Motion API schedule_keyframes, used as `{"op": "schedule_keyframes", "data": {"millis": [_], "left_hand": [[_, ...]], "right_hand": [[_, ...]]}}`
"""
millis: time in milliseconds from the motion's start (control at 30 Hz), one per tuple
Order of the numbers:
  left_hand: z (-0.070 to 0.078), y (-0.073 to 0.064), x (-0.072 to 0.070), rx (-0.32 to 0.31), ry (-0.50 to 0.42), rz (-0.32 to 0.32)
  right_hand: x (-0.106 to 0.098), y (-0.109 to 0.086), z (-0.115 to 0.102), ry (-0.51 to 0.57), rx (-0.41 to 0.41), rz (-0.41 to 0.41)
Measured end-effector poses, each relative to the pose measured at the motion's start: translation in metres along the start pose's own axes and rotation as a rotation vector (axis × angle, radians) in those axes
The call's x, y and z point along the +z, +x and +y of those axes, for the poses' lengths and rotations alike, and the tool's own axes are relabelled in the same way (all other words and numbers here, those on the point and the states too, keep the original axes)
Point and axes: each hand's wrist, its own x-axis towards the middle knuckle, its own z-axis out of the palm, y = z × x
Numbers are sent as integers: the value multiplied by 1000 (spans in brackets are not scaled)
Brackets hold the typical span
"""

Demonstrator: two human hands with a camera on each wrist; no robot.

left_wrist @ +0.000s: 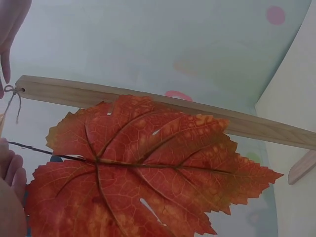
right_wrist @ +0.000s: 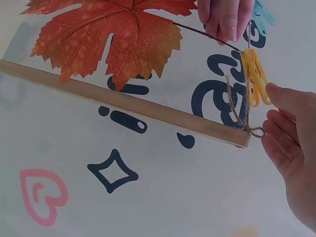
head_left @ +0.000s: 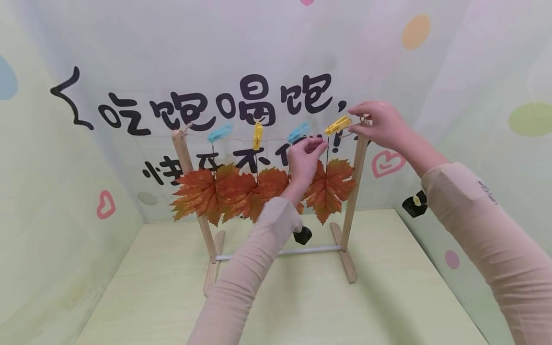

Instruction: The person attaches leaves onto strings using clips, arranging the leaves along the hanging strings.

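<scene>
Against the last yellow clothespin (head_left: 338, 125) on the line is my right hand (head_left: 379, 123). In the right wrist view a fingertip (right_wrist: 270, 90) touches one leg of that clothespin, with the other fingers loosely bent below. The clothespin hangs on the twine by the right post and grips the dark stem (right_wrist: 207, 34) of an orange-red maple leaf (head_left: 329, 187). Beside the stem is my left hand (head_left: 303, 158), its fingers bent and fingertips close together. In the right wrist view the stem runs just past these fingertips. The same leaf (left_wrist: 143, 168) fills much of the left wrist view.
More leaves (head_left: 207, 191) hang to the left from a blue clothespin (head_left: 220, 132), a yellow clothespin (head_left: 258, 135) and another blue clothespin (head_left: 299, 132). A wooden post (head_left: 355, 187) stands at the right, another post (head_left: 183, 151) at the left. The frame's feet rest on the pale table (head_left: 164, 268).
</scene>
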Motion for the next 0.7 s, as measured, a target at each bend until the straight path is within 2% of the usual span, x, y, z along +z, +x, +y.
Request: {"op": "schedule_keyframes", "data": {"millis": [300,467,700], "left_hand": [[3,-11,-15,27,14,-63],[2,-18,-30,34,45,-109],[-10,-27,-56,73,119,-180]], "right_hand": [[-2,-12,9,40,-54,97],[3,-20,10,36,-110,122],[18,-38,13,71,-120,141]]}}
